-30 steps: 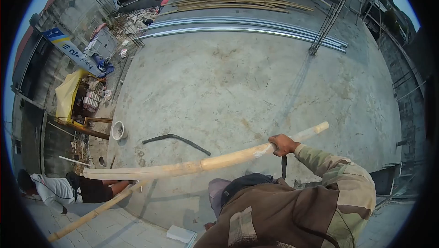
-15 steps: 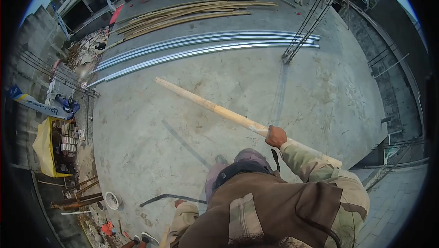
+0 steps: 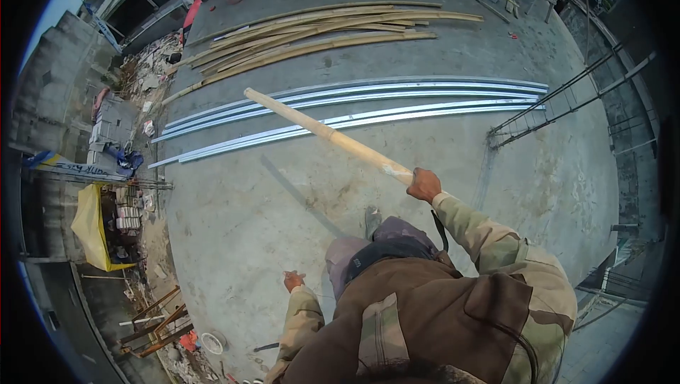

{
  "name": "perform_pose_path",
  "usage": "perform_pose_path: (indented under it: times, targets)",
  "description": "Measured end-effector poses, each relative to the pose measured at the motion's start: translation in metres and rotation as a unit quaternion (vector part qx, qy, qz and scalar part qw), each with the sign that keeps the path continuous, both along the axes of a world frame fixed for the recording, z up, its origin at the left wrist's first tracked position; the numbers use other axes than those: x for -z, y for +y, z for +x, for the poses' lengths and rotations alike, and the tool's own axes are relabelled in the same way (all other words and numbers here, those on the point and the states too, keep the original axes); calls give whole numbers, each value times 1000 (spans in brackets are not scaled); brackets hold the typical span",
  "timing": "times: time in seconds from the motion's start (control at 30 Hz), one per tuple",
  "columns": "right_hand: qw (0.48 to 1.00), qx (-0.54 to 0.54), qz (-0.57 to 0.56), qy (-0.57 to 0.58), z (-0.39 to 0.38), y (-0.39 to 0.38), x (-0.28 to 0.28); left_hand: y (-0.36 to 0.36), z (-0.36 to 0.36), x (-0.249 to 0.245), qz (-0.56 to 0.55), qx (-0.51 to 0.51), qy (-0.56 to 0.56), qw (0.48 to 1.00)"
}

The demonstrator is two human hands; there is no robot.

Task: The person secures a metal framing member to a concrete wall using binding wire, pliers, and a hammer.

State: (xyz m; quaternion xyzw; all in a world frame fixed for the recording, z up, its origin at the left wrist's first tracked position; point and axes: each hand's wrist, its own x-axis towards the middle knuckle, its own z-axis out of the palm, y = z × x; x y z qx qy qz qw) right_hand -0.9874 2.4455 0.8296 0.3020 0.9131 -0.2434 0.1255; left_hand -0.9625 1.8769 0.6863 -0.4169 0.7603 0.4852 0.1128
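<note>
My right hand is wrapped round a thick, pale bamboo pole with a visible joint and a whitish patch near my grip. The pole slants up and away to the left, its far end in view over the metal bars. Behind my hand, the rest of it is hidden by my sleeve. My left hand hangs low at my left side, above the concrete floor, with fingers loosely bent and partly apart and nothing visible in them. A dark thin bar shows beside my left sleeve, partly covered by it.
Long silvery metal bars lie across the floor ahead, with a pile of bamboo poles beyond. A rebar cage sticks up on the right. Rubble runs along the left edge, near a white bucket and a yellow sheet.
I have moved forward, so the metal bars and bamboo pile look nearer. The pole goes along in my right hand. My left hand has swung forward, and a shoe now shows ahead of me.
</note>
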Motion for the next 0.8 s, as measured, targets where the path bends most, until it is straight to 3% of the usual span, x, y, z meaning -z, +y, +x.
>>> perform_pose_path:
  times: [0.1,0.13,0.2,0.23,0.3,0.37,0.43,0.5,0.53,0.6,0.67,0.7,0.73,0.8]
  targets:
    - [999,-44,-1,-19,-146,54,-7,61,21,-6,-11,-29,-128,991]
    - [997,-64,-2,-44,-192,71,-7,81,18,-15,-41,47,-194,979]
    - [993,-94,-7,-67,-292,103,-2,109,10,2,-205,171,-282,921]
    - [992,-105,-6,-64,-337,120,6,129,-1,-2,-220,202,-320,899]
    - [990,-131,14,-46,-407,147,32,170,-62,9,-187,193,-335,903]
    - [989,-142,25,-42,-495,178,42,204,-139,21,-136,140,-318,928]
    - [986,-156,3,-64,-559,205,61,225,-229,31,-54,23,-283,957]
    - [986,-161,16,-32,-626,233,65,235,-335,37,31,-138,-197,970]
    - [986,-164,13,-17,-659,249,72,238,-389,28,38,-162,-131,977]
    - [980,-194,-3,-46,-727,279,61,275,-496,-51,-11,-93,47,994]
    - [979,-199,9,-41,-797,318,103,323,-582,-123,-157,30,178,971]
    - [976,-216,25,-27,-828,335,129,349,-614,-145,-203,38,221,953]
    - [976,-212,19,-39,-859,352,153,384,-646,-187,-254,36,99,962]
    - [970,-232,-10,-68,-929,390,211,394,-650,-163,-293,67,111,947]
